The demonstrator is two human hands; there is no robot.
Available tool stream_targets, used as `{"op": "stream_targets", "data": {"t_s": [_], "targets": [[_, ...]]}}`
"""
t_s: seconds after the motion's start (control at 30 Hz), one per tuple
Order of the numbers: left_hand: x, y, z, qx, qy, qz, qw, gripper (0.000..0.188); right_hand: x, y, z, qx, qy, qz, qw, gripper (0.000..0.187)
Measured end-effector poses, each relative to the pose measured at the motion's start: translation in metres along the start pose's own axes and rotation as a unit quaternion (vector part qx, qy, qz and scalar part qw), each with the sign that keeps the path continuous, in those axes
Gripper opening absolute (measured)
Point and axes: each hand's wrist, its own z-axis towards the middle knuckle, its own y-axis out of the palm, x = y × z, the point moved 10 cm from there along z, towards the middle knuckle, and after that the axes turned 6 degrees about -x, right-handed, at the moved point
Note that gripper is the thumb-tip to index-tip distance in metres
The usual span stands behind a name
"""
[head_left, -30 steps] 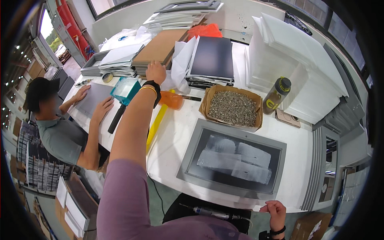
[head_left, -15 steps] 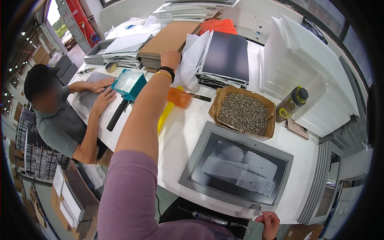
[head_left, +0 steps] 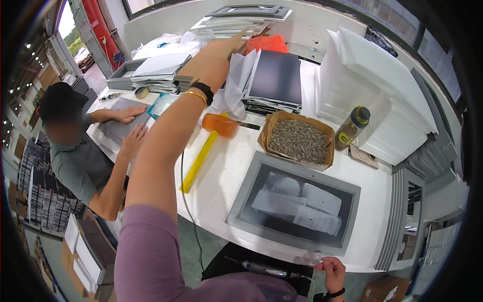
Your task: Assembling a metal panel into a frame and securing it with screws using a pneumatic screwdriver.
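Observation:
My left arm reaches across the table to the stack of brown cardboard sheets. My left hand (head_left: 214,71) is closed on the near edge of a cardboard sheet (head_left: 214,50), which is tilted up; the fingertips are partly hidden. Low at the table's front edge, my right hand (head_left: 333,272) has its fingers curled and pinched by a small translucent patch, too faint to name. Beside that hand lies a grey frame (head_left: 243,194) around a dark panel (head_left: 261,221) with whitish patches on it.
An orange-headed mallet (head_left: 220,125) with a yellow handle, a cardboard box (head_left: 271,143) of small metal pieces, a bottle (head_left: 352,128) and a phone (head_left: 363,157) lie on the table. White foam sheets (head_left: 372,95) stand at right. A co-worker's hands (head_left: 132,128) rest on a grey panel at left.
My left hand has lifted the cardboard sheet, which now tilts up off the stack. My forearm has shifted left, uncovering the mallet's handle and covering more of the teal scoop. My right hand stays pinched.

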Motion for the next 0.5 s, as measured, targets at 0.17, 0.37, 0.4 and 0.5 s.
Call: {"op": "stream_targets", "data": {"t_s": [0.17, 0.37, 0.4, 0.5], "targets": [[-0.044, -0.058, 0.016, 0.056, -0.064, -0.064, 0.994, 0.017, -0.008, 0.006, -0.009, -0.009, -0.029, -0.003, 1.0, 0.017], [-0.084, -0.06, 0.001, 0.078, -0.154, -0.135, 0.976, 0.027, -0.001, 0.014, -0.019, -0.045, -0.025, 0.003, 0.999, 0.017], [-0.087, -0.062, -0.001, 0.078, -0.154, -0.134, 0.976, 0.027, -0.006, 0.012, -0.017, -0.046, -0.039, 0.004, 0.998, 0.017], [-0.088, -0.1, -0.018, 0.11, -0.16, -0.178, 0.965, 0.03, -0.028, 0.006, -0.011, -0.037, -0.052, -0.01, 0.998, 0.017]]}}
